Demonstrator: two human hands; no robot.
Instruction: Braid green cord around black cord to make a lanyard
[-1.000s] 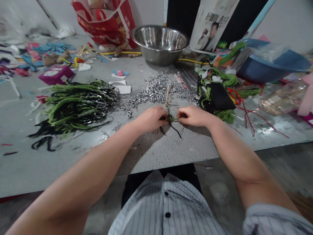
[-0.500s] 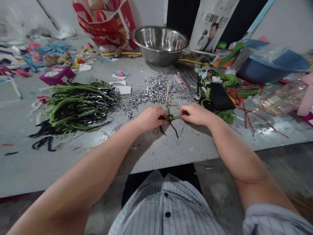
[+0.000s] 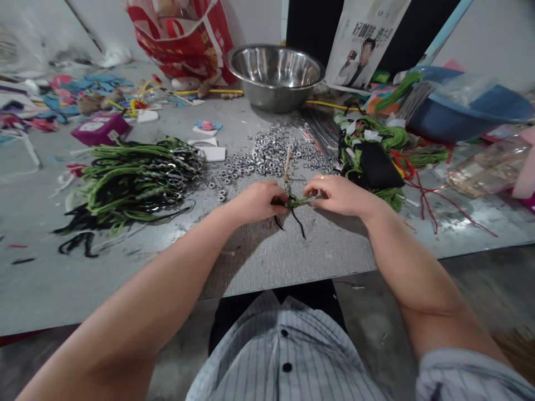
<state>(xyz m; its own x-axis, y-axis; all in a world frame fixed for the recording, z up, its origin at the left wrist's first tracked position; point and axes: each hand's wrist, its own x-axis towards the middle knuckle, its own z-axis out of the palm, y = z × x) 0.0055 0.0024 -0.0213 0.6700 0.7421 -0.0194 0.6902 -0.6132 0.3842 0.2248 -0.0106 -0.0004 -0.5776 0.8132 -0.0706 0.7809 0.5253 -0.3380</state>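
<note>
Green and black cords (image 3: pixel 297 201) lie between my hands, with loose black ends trailing onto the tabletop. My left hand (image 3: pixel 261 201) is closed in a pinch on the knotted part of the cords; its fingertips are partly hidden. On the other side, my right hand (image 3: pixel 334 194) has thumb and forefinger at the end of the green cord, the other fingers curled, and a ring on one finger. A thin wooden stick (image 3: pixel 287 163) stands upright just beyond the cords. Past it are many small silver metal beads (image 3: pixel 267 153).
On the left lies a pile of green-and-black cords with metal rings (image 3: pixel 137 181). A steel bowl (image 3: pixel 276 103) stands at the back by a red bag (image 3: pixel 184 55). At right are green cord bundles (image 3: pixel 393 133), a black pouch (image 3: pixel 381 164), red cords (image 3: pixel 424 206) and a blue basin (image 3: pixel 463 120).
My right hand has loosened its tight pinch; its forefinger is lifted and the fingers are more spread around the green cord's end. My left hand stays in place on the cords.
</note>
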